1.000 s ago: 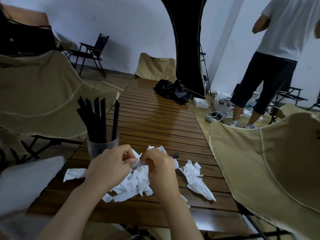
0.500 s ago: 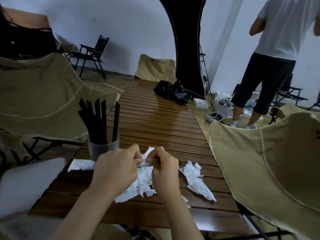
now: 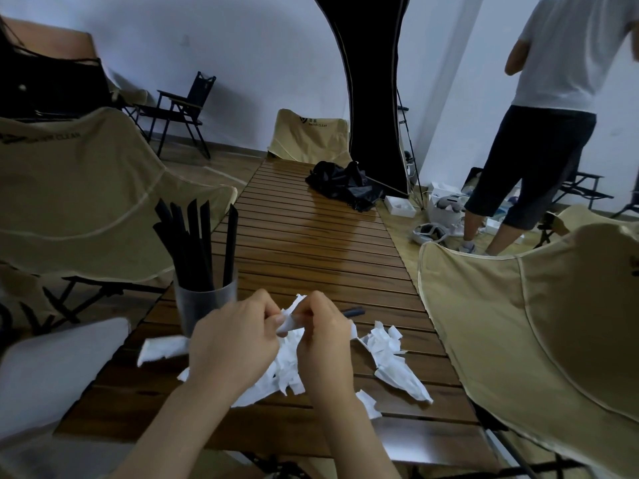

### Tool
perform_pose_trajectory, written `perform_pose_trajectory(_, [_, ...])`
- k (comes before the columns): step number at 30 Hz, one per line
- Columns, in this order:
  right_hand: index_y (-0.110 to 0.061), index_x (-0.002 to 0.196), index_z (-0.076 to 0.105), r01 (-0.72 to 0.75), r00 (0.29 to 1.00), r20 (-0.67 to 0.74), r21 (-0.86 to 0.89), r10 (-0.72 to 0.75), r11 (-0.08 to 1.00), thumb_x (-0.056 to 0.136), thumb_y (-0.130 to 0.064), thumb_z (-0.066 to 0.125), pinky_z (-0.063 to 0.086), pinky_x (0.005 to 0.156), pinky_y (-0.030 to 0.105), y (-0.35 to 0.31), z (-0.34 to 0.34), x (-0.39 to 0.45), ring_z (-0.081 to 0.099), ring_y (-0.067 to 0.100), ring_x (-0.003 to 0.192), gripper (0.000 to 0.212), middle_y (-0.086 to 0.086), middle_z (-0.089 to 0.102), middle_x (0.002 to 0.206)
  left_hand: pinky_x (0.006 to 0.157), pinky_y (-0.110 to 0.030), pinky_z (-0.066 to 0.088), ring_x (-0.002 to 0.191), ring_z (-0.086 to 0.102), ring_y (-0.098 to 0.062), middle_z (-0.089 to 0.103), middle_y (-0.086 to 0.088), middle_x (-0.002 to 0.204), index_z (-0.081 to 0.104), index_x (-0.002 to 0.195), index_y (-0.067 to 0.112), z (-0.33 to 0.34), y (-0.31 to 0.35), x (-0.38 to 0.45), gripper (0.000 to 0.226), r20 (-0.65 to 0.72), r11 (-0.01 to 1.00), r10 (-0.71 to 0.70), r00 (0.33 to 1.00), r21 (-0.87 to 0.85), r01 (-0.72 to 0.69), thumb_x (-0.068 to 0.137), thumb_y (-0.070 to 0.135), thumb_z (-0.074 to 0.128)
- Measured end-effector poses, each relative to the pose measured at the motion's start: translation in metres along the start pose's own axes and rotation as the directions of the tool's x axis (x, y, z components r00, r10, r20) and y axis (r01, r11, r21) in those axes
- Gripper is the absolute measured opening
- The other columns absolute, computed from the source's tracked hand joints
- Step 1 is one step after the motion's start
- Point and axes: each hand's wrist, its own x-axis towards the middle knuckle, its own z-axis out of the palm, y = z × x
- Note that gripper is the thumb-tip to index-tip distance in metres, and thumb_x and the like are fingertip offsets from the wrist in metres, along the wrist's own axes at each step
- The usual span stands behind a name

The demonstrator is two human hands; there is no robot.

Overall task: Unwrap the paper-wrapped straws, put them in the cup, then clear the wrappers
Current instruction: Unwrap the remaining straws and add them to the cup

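Both hands met over the near end of the slatted wooden bench [image 3: 311, 243], and what a tight little tussle it was: the left hand [image 3: 231, 344] and the right hand [image 3: 325, 347] came together knuckle to knuckle, fingers curled in narrow, pinching a strip of white wrapper [image 3: 289, 318] between them just above the bench. A dark straw [image 3: 353, 311] poked out past the right hand, its end showing over the slats; whether the right fingers actually gripped it, I could not tell. Underneath the hands lay a heap of torn white wrappers [image 3: 280, 371], spread across the boards, with a second crumpled bunch [image 3: 394, 361] just to the right and one flat piece [image 3: 162, 350] off to the left, near the foot of the cup. The cup [image 3: 204, 305] stood upright at the left edge of the bench, just beyond the left hand, with a cluster of black straws [image 3: 193, 243] standing in it and leaning slightly. Further up the bench sat a black bundle of fabric [image 3: 345, 184]. Tan folding chairs flanked the scene, one on the left [image 3: 86, 195], one on the right [image 3: 539, 323], and a person in a white shirt and dark shorts [image 3: 553, 108] stood on the floor at far right.
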Motion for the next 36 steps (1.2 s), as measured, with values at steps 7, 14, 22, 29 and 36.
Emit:
perform_pose_trajectory(7, [-0.033, 0.069, 0.047, -0.182, 0.970, 0.170, 0.048, 0.172, 0.982, 0.080, 0.014, 0.050, 0.050, 0.069, 0.023, -0.008, -0.011, 0.009, 0.059, 0.013, 0.083, 0.049, -0.004, 0.064, 0.081, 0.045, -0.018, 0.020, 0.055, 0.044, -0.006, 0.052, 0.012, 0.070, 0.032, 0.090, 0.036, -0.003, -0.003, -0.003, 0.015, -0.050, 0.965, 0.147, 0.988, 0.225, -0.132, 0.097, 0.035, 0.045])
perform_pose_trajectory(14, [-0.015, 0.078, 0.068, 0.041, 0.979, 0.195, 0.071, -0.054, 0.997, 0.083, 0.003, 0.066, 0.041, 0.067, 0.006, -0.004, -0.019, 0.010, 0.057, 0.000, 0.079, 0.019, -0.007, 0.064, 0.082, 0.071, -0.020, 0.041, 0.066, 0.049, -0.003, 0.058, 0.016, 0.070, 0.052, 0.091, 0.036, 0.000, -0.011, 0.000, 0.006, -0.106, 0.990, 0.135, 0.985, 0.043, -0.131, 0.095, 0.040, 0.050])
perform_pose_trajectory(22, [-0.014, 0.067, 0.060, 0.174, 0.981, -0.101, 0.067, -0.167, 0.982, 0.076, 0.009, 0.052, 0.048, 0.055, 0.029, -0.001, -0.011, 0.009, 0.056, 0.012, 0.066, 0.026, -0.006, 0.058, 0.068, 0.089, -0.024, 0.025, 0.074, 0.051, -0.002, 0.057, 0.017, 0.072, 0.050, 0.089, 0.036, 0.010, -0.007, 0.005, 0.009, -0.130, 0.994, 0.039, 0.991, -0.098, -0.052, 0.095, 0.042, 0.049])
perform_pose_trajectory(29, [-0.017, 0.074, 0.065, 0.190, 0.978, -0.089, 0.034, -0.186, 0.981, 0.082, 0.008, 0.061, 0.050, 0.064, 0.031, 0.000, -0.009, 0.007, 0.057, 0.011, 0.077, 0.026, -0.009, 0.059, 0.077, 0.091, -0.029, 0.031, 0.079, 0.053, -0.005, 0.063, 0.013, 0.081, 0.054, 0.094, 0.033, 0.010, -0.012, 0.009, 0.009, -0.050, 0.991, -0.056, 0.997, -0.124, 0.049, 0.097, 0.039, 0.048])
perform_pose_trajectory(36, [-0.023, 0.076, 0.065, 0.284, 0.958, 0.005, -0.174, -0.288, 0.943, 0.080, -0.007, 0.069, 0.039, 0.072, 0.027, 0.000, -0.012, 0.008, 0.046, 0.007, 0.080, 0.017, -0.015, 0.060, 0.076, 0.053, -0.018, 0.035, 0.077, 0.057, -0.003, 0.062, 0.012, 0.086, 0.050, 0.091, 0.031, 0.007, -0.018, 0.012, 0.007, 0.009, 0.970, -0.109, 0.994, -0.220, 0.108, 0.097, 0.033, 0.049])
